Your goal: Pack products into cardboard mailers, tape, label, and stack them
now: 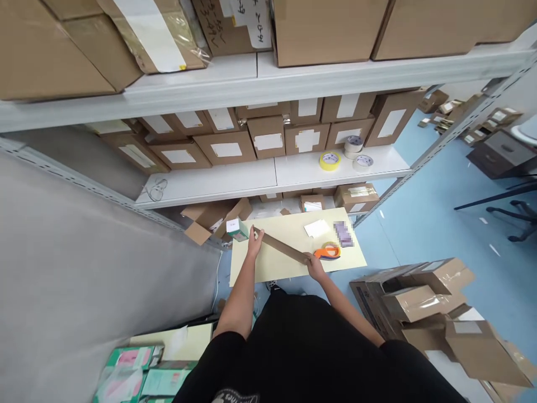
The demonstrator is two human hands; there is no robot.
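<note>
A long, narrow piece of brown cardboard [282, 246], seen nearly edge-on, is held slantwise above the pale yellow table [268, 270]. My left hand [255, 243] grips its far left end, close to a small green and white box [237, 229]. At the nearer right end, my right hand [314, 267] is closed on the cardboard. Just beyond that hand lies an orange tape dispenser [324, 253] with a roll of tape. White paper [316, 228] and a blurred purple item [344, 234] lie farther back on the table.
Shelving [210, 182] with many labelled cartons rises behind the table. A yellow tape roll [329, 161] and white rolls [354, 145] sit on its middle shelf. An open carton [210, 218] stands left of the table. Stacked cardboard [419, 302] fills the right; green packages [130, 372] lie lower left.
</note>
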